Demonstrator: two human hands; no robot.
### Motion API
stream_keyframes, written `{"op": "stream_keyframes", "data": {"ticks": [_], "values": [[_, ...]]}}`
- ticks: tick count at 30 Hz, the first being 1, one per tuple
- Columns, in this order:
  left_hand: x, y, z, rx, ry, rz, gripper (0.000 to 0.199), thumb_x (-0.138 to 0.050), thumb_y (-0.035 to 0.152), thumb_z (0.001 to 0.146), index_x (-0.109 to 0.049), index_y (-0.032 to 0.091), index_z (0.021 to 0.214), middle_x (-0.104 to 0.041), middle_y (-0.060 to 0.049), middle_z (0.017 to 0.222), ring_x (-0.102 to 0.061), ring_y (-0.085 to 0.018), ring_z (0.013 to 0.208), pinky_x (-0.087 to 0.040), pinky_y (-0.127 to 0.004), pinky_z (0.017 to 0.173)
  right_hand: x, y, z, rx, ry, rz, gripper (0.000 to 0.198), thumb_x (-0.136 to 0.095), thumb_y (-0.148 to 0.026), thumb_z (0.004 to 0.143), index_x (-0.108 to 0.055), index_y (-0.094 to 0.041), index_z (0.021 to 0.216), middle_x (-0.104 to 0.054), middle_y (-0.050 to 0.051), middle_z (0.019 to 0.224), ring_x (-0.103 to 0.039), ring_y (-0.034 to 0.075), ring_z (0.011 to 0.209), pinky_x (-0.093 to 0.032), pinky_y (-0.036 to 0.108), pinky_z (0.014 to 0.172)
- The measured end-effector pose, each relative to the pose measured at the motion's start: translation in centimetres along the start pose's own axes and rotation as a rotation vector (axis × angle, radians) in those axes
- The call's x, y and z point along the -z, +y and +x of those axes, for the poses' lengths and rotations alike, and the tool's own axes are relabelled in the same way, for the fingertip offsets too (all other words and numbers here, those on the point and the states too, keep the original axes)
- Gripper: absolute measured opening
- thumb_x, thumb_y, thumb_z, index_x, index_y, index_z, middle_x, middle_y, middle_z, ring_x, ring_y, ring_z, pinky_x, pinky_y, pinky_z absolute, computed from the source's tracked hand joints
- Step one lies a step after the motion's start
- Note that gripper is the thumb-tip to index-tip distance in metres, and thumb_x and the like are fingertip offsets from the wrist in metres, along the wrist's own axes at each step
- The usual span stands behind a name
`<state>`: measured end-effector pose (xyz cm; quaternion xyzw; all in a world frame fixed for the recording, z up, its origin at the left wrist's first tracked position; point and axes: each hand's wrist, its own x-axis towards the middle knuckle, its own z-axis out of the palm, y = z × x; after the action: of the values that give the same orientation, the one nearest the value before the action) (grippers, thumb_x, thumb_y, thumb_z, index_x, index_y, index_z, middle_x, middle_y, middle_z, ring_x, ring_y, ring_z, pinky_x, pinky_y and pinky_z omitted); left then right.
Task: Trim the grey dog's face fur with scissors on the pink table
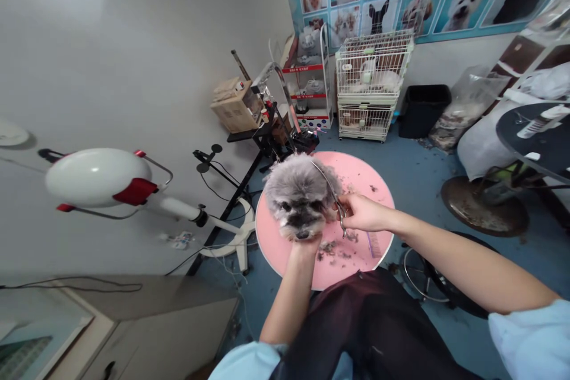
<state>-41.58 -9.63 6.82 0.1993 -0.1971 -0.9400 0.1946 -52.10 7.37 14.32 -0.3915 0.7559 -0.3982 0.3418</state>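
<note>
A fluffy grey dog (pixel 297 187) faces me on a round pink grooming table (pixel 276 258). My left hand (pixel 307 243) cups its chin from below, with the fingers mostly hidden under the muzzle. In my right hand (pixel 356 212) is a pair of curved grooming scissors (pixel 329 183). Their long blades point up along the side of the dog's head, against the fur on the right of the view. Grey fur clippings (pixel 329 246) lie scattered on the tabletop. Near its right edge lies a purple comb (pixel 373 244).
A white dryer (pixel 100 177) on a wheeled stand is at left. Behind the table stand a shelf rack (pixel 307 95), a wire cage (pixel 374 71) and a black bin (pixel 423 110). A round stool (pixel 454 273) sits at right, below my right arm.
</note>
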Motion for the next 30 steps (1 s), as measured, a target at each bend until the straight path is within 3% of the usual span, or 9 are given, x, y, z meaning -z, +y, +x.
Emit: {"op": "stream_keyframes", "data": {"ticks": [6, 12, 16, 21, 25, 30], "values": [[-0.8, 0.3, -1.1, -0.01, 0.096, -0.088, 0.057, -0.055, 0.051, 0.105, -0.064, 0.023, 0.056, -0.062, 0.0, 0.053, -0.061, -0.009, 0.049, -0.054, -0.013, 0.052, -0.1, 0.4, 0.2, -0.006, -0.026, 0.072, 0.023, -0.069, -0.021, 0.065, -0.059, -0.02, 0.086, -0.062, -0.004, 0.074, -0.056, 0.015, 0.07, -0.041, 0.026, 0.062], [-1.4, 1.5, -4.0, -0.052, -0.047, -0.072, 0.041, -0.061, 0.061, 0.099, -0.08, 0.029, 0.081, -0.075, 0.0, 0.072, -0.071, -0.013, 0.067, -0.062, -0.021, 0.071, 0.1, 0.8, 0.4, -0.039, -0.068, 0.114, 0.024, -0.061, -0.015, 0.063, -0.06, -0.019, 0.087, -0.065, -0.003, 0.075, -0.057, 0.015, 0.066, -0.04, 0.026, 0.06], [-0.6, 1.2, -3.7, -0.043, -0.02, -0.107, 0.045, -0.056, 0.064, 0.099, -0.081, 0.03, 0.085, -0.076, -0.002, 0.077, -0.071, -0.014, 0.069, -0.062, -0.022, 0.069, 1.3, -0.2, -0.4, -0.061, -0.048, -0.089, 0.02, -0.065, -0.015, 0.065, -0.057, -0.02, 0.083, -0.066, -0.002, 0.077, -0.06, 0.017, 0.072, -0.041, 0.027, 0.064], [0.5, 0.1, -1.9, 0.087, 0.131, -0.102, 0.058, -0.052, 0.057, 0.103, -0.064, 0.024, 0.057, -0.056, 0.0, 0.048, -0.059, -0.012, 0.046, -0.055, -0.017, 0.053, 2.7, -3.9, -2.6, -0.053, -0.049, -0.458, 0.022, -0.073, -0.025, 0.073, -0.055, -0.022, 0.085, -0.07, 0.006, 0.089, -0.062, 0.022, 0.079, -0.04, 0.031, 0.066], [0.0, 0.4, -2.6, 0.011, 0.0, -0.09, 0.052, -0.057, 0.065, 0.098, -0.072, 0.025, 0.069, -0.066, 0.0, 0.058, -0.068, -0.012, 0.055, -0.059, -0.019, 0.06, 3.1, -5.4, -2.8, -0.006, -0.077, -0.632, 0.018, -0.064, -0.008, 0.075, -0.054, -0.022, 0.082, -0.068, 0.006, 0.083, -0.061, 0.022, 0.077, -0.036, 0.031, 0.065], [-1.0, 0.8, -3.6, -0.104, -0.077, -0.093, 0.047, -0.06, 0.067, 0.094, -0.078, 0.027, 0.079, -0.078, -0.002, 0.076, -0.075, -0.015, 0.072, -0.064, -0.024, 0.074, 3.4, -5.0, -1.7, -0.064, -0.137, -0.554, 0.022, -0.075, -0.022, 0.073, -0.056, -0.022, 0.082, -0.068, 0.004, 0.082, -0.06, 0.021, 0.074, -0.037, 0.03, 0.063]]}}
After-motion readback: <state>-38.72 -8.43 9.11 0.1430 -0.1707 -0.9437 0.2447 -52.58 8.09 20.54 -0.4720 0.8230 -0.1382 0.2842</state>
